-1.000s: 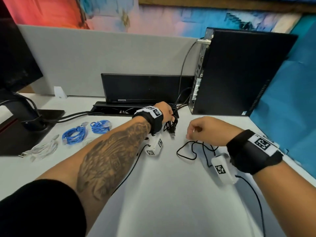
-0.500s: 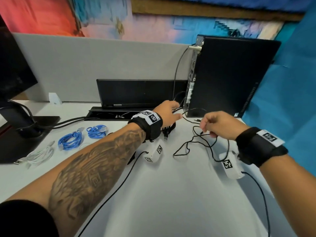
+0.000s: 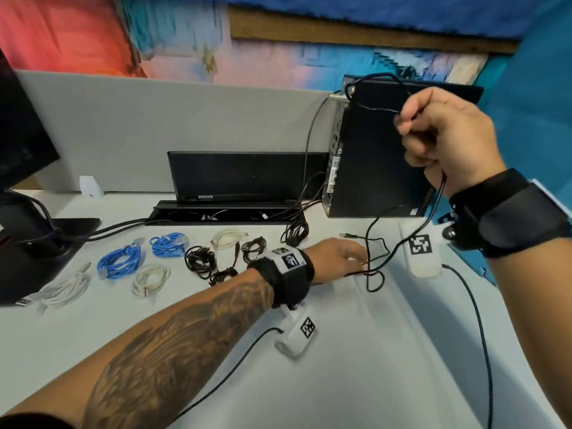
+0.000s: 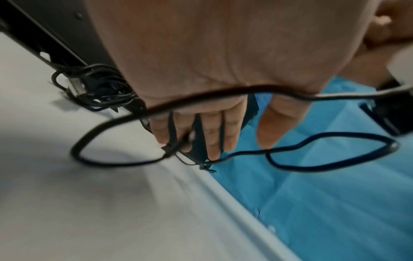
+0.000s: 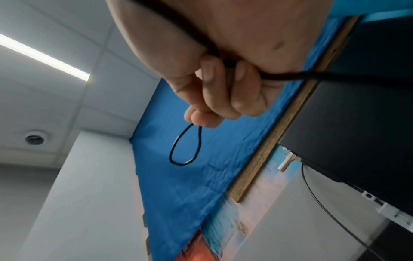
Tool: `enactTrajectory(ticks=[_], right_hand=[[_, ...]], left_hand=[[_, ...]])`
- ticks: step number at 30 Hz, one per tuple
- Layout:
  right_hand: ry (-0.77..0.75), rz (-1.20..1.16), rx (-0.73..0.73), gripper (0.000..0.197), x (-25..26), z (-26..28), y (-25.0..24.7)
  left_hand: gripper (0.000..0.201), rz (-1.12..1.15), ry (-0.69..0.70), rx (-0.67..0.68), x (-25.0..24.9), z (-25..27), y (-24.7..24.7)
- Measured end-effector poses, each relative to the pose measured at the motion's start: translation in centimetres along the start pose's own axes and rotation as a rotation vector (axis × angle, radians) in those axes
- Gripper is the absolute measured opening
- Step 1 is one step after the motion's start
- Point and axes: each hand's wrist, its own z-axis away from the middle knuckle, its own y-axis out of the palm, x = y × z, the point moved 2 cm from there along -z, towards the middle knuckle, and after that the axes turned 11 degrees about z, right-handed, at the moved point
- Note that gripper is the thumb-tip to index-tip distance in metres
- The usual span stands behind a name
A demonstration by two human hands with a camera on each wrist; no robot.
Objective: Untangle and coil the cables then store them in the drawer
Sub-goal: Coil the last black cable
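Note:
A thin black cable (image 3: 367, 249) runs from the white desk (image 3: 356, 366) up to my raised right hand (image 3: 414, 134). That hand grips it in a fist in front of the computer tower, with a loop standing above the knuckles. The right wrist view shows my right hand (image 5: 219, 91) curled round the cable (image 5: 335, 77). My left hand (image 3: 346, 258) lies low on the desk, its straight fingers on the cable's lower loops. In the left wrist view its fingers (image 4: 212, 134) are extended and a cable loop (image 4: 335, 134) hangs beyond them. Whether a strand is pinched between those fingers is unclear.
Coiled blue cables (image 3: 119, 263), white cables (image 3: 150, 278) and black bundles (image 3: 199, 258) lie in a row left of my left arm. A black computer tower (image 3: 371, 181) stands at the back right, a cable slot (image 3: 226, 212) behind the coils, and a monitor base (image 3: 31, 243) at the left. The desk edge runs down the right.
My right hand has risen from the desk to tower height, drawing the black cable up with it. My left hand left the black bundle and moved right onto the cable's lower loops.

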Motion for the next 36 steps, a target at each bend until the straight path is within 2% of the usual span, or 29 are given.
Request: enactTrajectory(ticks=[2, 3, 4, 6, 8, 11, 13, 15, 18, 20, 22, 25, 28, 31, 33, 36], right_hand=[[0.043, -0.114, 0.145, 0.022, -0.3, -0.2, 0.0], [0.085, -0.175, 0.248, 0.018, -0.5, -0.1, 0.1], [0.13, -0.209, 0.326, 0.025, -0.8, 0.2, 0.2], [0.182, -0.223, 0.396, 0.044, -1.7, 0.8, 0.6], [0.187, -0.168, 0.376, 0.052, -2.6, 1.0, 0.8], [0.166, 0.075, 0.243, 0.055, -3.9, 1.0, -0.1], [0.179, 0.255, 0.148, 0.056, -4.6, 1.2, -1.3], [0.204, 0.471, 0.125, 0.057, -5.2, 1.5, -2.3], [0.303, 0.919, 0.255, 0.06, -7.7, 1.6, -2.7], [0.404, 1.18, 0.428, 0.056, -10.3, 1.8, -2.1], [0.476, 1.389, 0.54, 0.056, -13.6, 1.9, -1.5], [0.489, 1.561, 0.567, 0.06, -17.9, 1.7, -0.6], [0.476, 1.697, 0.556, 0.063, -19.9, 1.8, 0.3], [0.402, 1.783, 0.58, 0.051, -20.3, 1.7, 1.1], [0.418, 1.7, 0.596, 0.031, -20.3, 1.6, 1.2], [0.43, 1.539, 0.661, 0.013, -19.5, 2.1, 1.1]], left_hand=[[0.031, 0.046, 0.021, -0.111, 0.9, -0.2, 0.5], [0.035, 0.115, 0.027, -0.181, 1.1, -0.5, 0.2], [0.045, 0.171, 0.033, -0.217, 0.9, -0.6, 0.0], [0.065, 0.228, 0.056, -0.146, -0.1, -1.3, -0.1], [0.063, 0.315, 0.094, 0.022, -1.6, -1.5, 0.7], [0.031, 0.511, 0.062, 0.161, -2.1, -1.1, 1.7], [0.034, 0.719, -0.021, 0.167, -1.3, -0.6, 1.5], [0.037, 0.824, -0.102, 0.08, -0.6, -0.4, 0.5], [0.032, 0.686, -0.141, 0.002, -0.1, -0.6, 0.1], [0.028, 0.514, -0.161, 0.042, 0.0, -0.4, 0.8], [0.03, 0.359, -0.192, 0.098, 0.4, -0.4, 1.9], [0.029, 0.307, -0.223, 0.174, 0.6, -0.1, 3.1], [0.027, 0.322, -0.212, 0.193, 0.5, 0.0, 3.5], [0.025, 0.389, -0.195, 0.189, 0.3, 0.4, 3.4], [0.019, 0.368, -0.142, 0.086, 0.3, 0.5, 2.7], [0.02, 0.22, -0.031, -0.243, 0.6, 0.2, 0.5]])
